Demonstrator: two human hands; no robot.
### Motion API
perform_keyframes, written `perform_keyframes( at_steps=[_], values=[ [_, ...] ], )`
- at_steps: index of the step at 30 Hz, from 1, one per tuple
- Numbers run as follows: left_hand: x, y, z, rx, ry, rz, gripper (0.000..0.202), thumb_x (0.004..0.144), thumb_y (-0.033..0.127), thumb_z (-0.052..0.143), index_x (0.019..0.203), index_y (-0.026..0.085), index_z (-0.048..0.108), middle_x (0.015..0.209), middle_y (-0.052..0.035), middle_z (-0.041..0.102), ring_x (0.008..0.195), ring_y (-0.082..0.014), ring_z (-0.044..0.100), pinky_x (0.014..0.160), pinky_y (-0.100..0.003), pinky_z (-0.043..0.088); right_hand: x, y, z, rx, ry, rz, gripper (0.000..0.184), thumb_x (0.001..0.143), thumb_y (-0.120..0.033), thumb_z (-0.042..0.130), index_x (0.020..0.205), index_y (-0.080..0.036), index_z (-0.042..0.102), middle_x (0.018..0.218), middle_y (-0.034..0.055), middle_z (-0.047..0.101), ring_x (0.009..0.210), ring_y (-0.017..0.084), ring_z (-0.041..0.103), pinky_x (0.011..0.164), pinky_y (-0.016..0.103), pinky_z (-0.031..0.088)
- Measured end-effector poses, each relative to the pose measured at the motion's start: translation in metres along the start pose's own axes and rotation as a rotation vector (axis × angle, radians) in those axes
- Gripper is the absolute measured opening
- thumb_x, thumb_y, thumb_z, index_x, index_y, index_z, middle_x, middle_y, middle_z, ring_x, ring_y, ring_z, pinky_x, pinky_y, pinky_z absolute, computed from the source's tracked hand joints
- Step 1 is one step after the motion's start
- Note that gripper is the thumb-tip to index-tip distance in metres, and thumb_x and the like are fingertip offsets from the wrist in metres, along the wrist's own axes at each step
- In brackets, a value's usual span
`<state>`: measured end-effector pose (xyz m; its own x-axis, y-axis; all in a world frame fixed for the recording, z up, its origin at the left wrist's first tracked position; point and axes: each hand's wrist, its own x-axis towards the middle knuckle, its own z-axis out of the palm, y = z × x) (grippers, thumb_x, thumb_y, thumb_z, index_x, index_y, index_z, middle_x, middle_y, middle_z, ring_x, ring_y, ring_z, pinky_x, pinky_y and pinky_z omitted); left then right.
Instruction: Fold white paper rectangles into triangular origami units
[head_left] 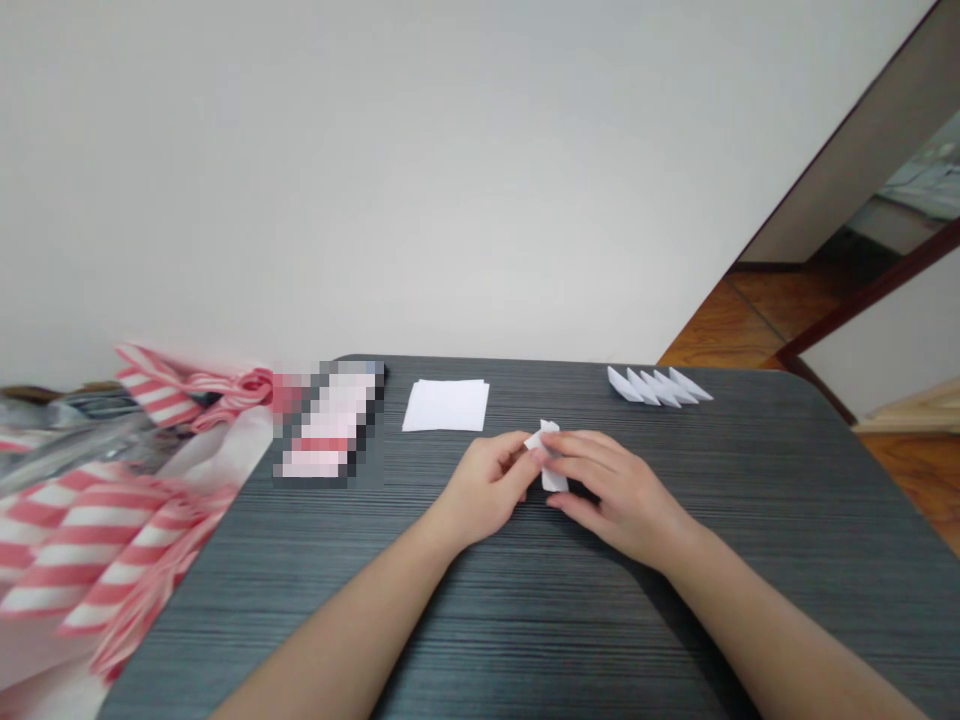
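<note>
Just above the middle of the dark table, a small folded piece of white paper (555,478) is between my two hands. My left hand (487,485) pinches its left side, the thumb lying over the paper. From the right, my right hand (619,490) has its fingertips on the upper part of the paper, with its thumb lower down near the bottom edge. The fingers cover much of the paper, so its full folded shape is hidden.
A stack of white paper sheets (446,406) lies beyond my left hand. Several pointed folded paper pieces (656,387) sit in a row at the back right. A pixelated phone-like object (330,420) is at left. Red-and-white striped bags (112,530) crowd the table's left side.
</note>
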<state>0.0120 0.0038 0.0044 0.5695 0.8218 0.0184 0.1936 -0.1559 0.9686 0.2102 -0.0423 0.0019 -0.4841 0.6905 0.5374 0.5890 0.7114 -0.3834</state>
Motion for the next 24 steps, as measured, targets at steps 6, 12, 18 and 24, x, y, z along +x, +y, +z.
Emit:
perform_keyframes(
  at_steps=[6,12,18,24],
  values=[
    [0.0004,-0.0052,0.0008,0.082,-0.015,-0.045,0.031,0.097,0.036,0.045,0.075,0.016,0.056,0.057,0.0039,0.052,0.051,-0.0102,0.05,0.05,-0.021,0.036,-0.0039,0.0044,-0.0022,0.013,0.077,0.042,0.025,0.094,-0.015,0.057,0.119,-0.021,0.06,0.125,0.0124,0.065,0.118,0.025,0.059,0.102,0.048,0.049],
    [-0.0004,-0.0064,-0.0016,0.214,-0.058,0.033,0.035,0.096,0.033,0.046,0.066,0.015,0.054,0.057,0.0031,0.049,0.054,-0.01,0.044,0.051,-0.021,0.031,-0.006,0.0059,0.0003,0.054,0.138,0.211,0.03,0.094,-0.018,0.057,0.124,-0.022,0.057,0.112,0.0112,0.068,0.105,0.025,0.061,0.091,0.045,0.051],
    [-0.0005,-0.0048,-0.0013,0.186,-0.084,0.023,0.033,0.094,0.035,0.049,0.069,0.015,0.057,0.058,0.0024,0.052,0.054,-0.0096,0.043,0.05,-0.022,0.03,-0.002,0.0001,0.0011,0.182,0.101,0.319,0.009,0.092,-0.019,0.059,0.097,-0.021,0.066,0.08,0.0028,0.066,0.075,0.017,0.06,0.07,0.03,0.049],
    [-0.0006,-0.0066,0.0009,0.05,-0.069,-0.088,0.03,0.094,0.039,0.051,0.077,0.015,0.06,0.07,-0.0026,0.069,0.05,-0.0092,0.047,0.048,-0.021,0.033,-0.0094,0.0044,0.0073,0.321,0.193,0.591,0.006,0.09,-0.021,0.058,0.096,-0.021,0.061,0.074,-0.0002,0.059,0.063,0.015,0.056,0.056,0.026,0.045]
  ],
)
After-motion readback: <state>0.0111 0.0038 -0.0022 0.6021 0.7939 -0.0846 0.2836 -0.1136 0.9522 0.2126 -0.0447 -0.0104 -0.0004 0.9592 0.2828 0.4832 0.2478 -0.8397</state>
